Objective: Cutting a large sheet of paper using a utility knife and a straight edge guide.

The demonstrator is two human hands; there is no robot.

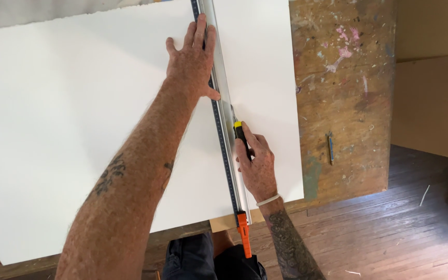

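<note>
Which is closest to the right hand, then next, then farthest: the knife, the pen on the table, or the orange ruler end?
1. Knife: held in the right hand.
2. Orange ruler end: just below, at the table edge.
3. Pen: right, on the bare table.

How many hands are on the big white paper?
2. The left hand lies flat, pressing the long metal ruler near the top. The right hand is lower down, gripping a yellow-and-black knife against the ruler's edge on the white sheet.
</note>
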